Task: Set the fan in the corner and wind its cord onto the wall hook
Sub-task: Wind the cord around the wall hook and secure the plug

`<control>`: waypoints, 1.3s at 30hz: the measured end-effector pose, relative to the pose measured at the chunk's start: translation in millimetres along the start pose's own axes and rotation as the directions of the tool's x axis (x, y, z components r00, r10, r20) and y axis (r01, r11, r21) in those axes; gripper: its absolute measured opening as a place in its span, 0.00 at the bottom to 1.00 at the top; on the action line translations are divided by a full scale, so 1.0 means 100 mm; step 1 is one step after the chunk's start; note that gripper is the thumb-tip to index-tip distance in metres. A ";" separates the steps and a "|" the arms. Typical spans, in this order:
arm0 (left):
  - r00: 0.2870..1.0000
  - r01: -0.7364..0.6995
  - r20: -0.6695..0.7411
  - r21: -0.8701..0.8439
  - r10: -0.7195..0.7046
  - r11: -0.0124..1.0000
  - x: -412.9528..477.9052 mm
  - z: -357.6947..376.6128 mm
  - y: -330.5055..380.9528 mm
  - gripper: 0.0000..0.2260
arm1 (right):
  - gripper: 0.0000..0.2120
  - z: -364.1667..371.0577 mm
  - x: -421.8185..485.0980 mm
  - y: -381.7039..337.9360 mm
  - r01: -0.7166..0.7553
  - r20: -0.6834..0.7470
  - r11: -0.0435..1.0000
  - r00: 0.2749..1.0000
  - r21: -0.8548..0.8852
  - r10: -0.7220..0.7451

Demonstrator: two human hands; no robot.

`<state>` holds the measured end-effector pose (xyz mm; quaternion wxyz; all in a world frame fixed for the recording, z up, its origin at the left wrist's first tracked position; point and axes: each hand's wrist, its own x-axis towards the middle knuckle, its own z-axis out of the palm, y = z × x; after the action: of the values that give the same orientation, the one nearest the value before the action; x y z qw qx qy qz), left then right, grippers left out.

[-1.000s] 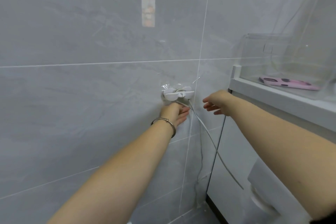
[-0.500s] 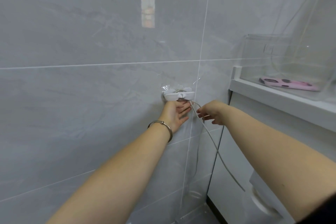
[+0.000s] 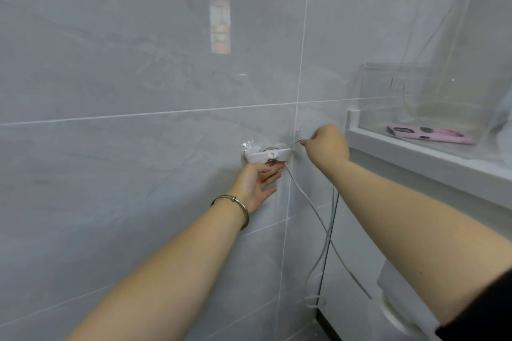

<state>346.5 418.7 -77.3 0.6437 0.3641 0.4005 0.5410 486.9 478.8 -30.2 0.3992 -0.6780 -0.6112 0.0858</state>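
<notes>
Right hand (image 3: 327,144) pinching cord (image 3: 307,199), apparently looped on hook (image 3: 267,156)

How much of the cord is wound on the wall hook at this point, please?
Partly wound: a turn sits on the wall hook, but the cord hangs loose below, pinched by the right hand.

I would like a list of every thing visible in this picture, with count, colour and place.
hook: one, white, on the grey tiled wall, centre.
cord: one, pale grey, wound on the hook, a length hanging down to the lower right.
clear box: one, transparent, on the ledge at right.
pink case: one, pink with dark holes, lying flat inside the clear box.
ledge: one, white, right side.
bracelet: one, silver, on the left wrist.
left hand: open, fingers under the hook.
right hand: pinching the cord beside the hook.
</notes>
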 end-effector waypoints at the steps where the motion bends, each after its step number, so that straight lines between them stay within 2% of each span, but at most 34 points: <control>1: 1.000 0.002 -0.002 0.000 -0.002 1.000 -0.01 -0.02 0.01 0.15 | 0.13 -0.03 0.01 -0.04 0.032 -0.029 0.999 0.999 -0.010 -0.032; 4: 1.000 0.005 -0.020 0.009 -0.004 1.000 -0.03 -0.07 0.04 0.12 | 0.15 -0.14 0.00 -0.15 0.090 -0.060 0.996 0.994 -0.018 -0.091; 9: 1.000 -0.006 -0.028 0.078 0.008 0.997 -0.09 -0.08 0.08 0.14 | 0.23 -0.28 -0.09 -0.26 0.229 -0.056 0.907 0.963 -0.355 -0.265; 11: 0.999 -0.008 -0.052 0.123 0.015 0.992 -0.12 -0.07 0.10 0.13 | 0.24 -0.33 -0.10 -0.28 0.243 -0.035 0.894 0.961 -0.376 -0.275; 15: 0.990 0.042 -0.140 0.243 -0.008 0.969 -0.17 -0.06 0.15 0.09 | 0.22 -0.36 -0.07 -0.37 0.214 0.011 0.958 0.976 -0.191 -0.216; 18: 0.987 0.053 -0.162 0.370 0.008 0.928 -0.25 -0.05 0.21 0.12 | 0.18 -0.40 -0.06 -0.48 0.180 0.136 0.982 0.976 -0.060 -0.170; 21: 0.989 0.028 -0.140 0.476 0.044 0.879 -0.33 -0.01 0.25 0.10 | 0.12 -0.48 -0.10 -0.58 0.063 0.278 0.986 0.955 0.152 -0.104; 23: 0.991 0.006 -0.119 0.512 0.064 0.859 -0.37 0.02 0.27 0.10 | 0.12 -0.51 -0.14 -0.64 -0.056 0.370 0.968 0.928 0.245 -0.040; 27: 0.998 -0.046 -0.011 0.518 0.060 0.854 -0.45 0.07 0.26 0.12 | 0.12 -0.54 -0.19 -0.69 -0.209 0.490 0.947 0.869 0.244 0.066; 30: 0.991 -0.072 0.137 0.541 -0.003 0.838 -0.51 0.09 0.23 0.18 | 0.03 -0.54 -0.25 -0.71 -0.276 0.558 0.917 0.827 0.287 0.074; 32: 0.981 -0.072 0.192 0.540 -0.039 0.839 -0.54 0.11 0.22 0.18 | 0.03 -0.53 -0.27 -0.70 -0.316 0.585 0.888 0.808 0.334 0.068; 36: 0.981 -0.089 0.191 0.466 -0.002 0.880 -0.60 0.13 0.18 0.14 | 0.04 -0.51 -0.33 -0.67 -0.351 0.600 0.855 0.798 0.382 0.059; 39: 0.984 -0.074 0.177 0.376 0.006 0.923 -0.62 0.13 0.14 0.17 | 0.05 -0.52 -0.38 -0.64 -0.383 0.625 0.828 0.779 0.410 0.050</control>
<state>346.9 359.6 -51.6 0.5815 0.5359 0.4333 0.4323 460.3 418.1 31.6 0.3426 -0.5527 -0.5723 0.4996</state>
